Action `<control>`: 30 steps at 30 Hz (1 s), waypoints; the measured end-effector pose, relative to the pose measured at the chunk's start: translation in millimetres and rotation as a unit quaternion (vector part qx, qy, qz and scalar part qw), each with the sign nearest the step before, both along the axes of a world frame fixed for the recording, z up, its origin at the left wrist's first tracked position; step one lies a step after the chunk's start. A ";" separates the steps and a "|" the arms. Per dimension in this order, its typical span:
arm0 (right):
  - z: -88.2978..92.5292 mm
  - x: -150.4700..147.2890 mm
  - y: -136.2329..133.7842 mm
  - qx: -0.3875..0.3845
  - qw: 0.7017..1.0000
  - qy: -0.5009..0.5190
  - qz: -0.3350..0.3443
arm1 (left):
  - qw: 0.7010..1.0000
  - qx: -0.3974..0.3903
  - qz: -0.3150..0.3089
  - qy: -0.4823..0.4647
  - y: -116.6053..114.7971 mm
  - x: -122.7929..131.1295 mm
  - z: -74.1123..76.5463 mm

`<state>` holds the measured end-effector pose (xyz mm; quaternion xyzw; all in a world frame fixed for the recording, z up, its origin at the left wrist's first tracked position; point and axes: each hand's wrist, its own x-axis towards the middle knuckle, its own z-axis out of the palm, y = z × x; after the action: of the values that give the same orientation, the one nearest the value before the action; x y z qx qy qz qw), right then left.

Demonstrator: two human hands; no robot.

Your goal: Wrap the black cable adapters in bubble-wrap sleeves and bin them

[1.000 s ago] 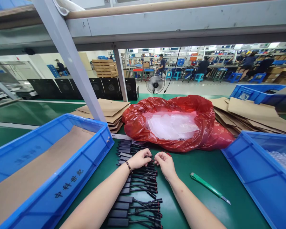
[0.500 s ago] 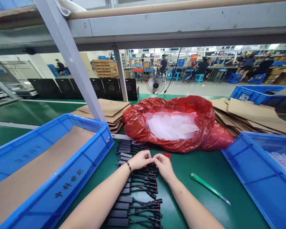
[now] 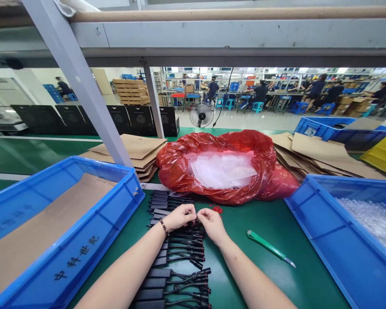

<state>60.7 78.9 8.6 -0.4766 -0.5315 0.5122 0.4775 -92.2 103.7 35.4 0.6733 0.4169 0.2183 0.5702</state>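
My left hand [image 3: 181, 217] and my right hand [image 3: 211, 222] meet fingertip to fingertip above a row of black cable adapters [image 3: 176, 283]. Each adapter has a small flat box at the left and short leads with round connectors at the right; some connectors carry a red ring. The left fingers are pinched near a connector, but my hand hides what they grip. Thumb and forefinger of the right are closed as well, on something too small to make out. Just beyond my right hand lies a scatter of small red rings [image 3: 216, 209].
A red plastic bag [image 3: 167, 167] of clear wrap stands behind my hands. Blue crates flank me, left [image 3: 93, 240] and right [image 3: 328, 240]. A green-handled craft knife [image 3: 266, 244] lies right, blade bare. Cardboard sheets [image 3: 141, 148] are stacked behind; a slanted post [image 3: 80, 81] rises at left.
The whole view has turned slightly to the right, so things sit farther left. Both hands stay together over the adapters, with a slightly wider gap between their fingertips.
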 end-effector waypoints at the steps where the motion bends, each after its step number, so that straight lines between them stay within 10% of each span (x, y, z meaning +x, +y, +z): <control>1: 2.6 8.0 1.2 0.025 0.999 -0.043 -0.018 | 1.000 0.002 0.007 0.002 0.0 0.6 0.3; 8: 15.7 71.0 9.6 -0.017 0.898 -0.434 -0.073 | 0.999 0.027 0.035 0.020 0.3 2.8 -3.0; 16: 11.4 66.9 8.2 -0.035 0.875 -0.482 -0.030 | 0.994 0.106 0.031 0.028 -1.2 1.0 3.7; 22: 11.8 70.1 8.4 0.000 0.895 -0.445 -0.033 | 0.987 0.148 0.058 0.031 1.6 0.9 2.9; 30: 32.4 38.7 19.6 0.019 0.997 -0.073 0.000 | 0.989 0.106 0.100 0.012 4.3 1.9 -5.4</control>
<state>99.4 98.5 41.0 -0.5036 -0.5742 0.4661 0.4465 -90.2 108.1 30.1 0.6874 0.4633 0.3095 0.4659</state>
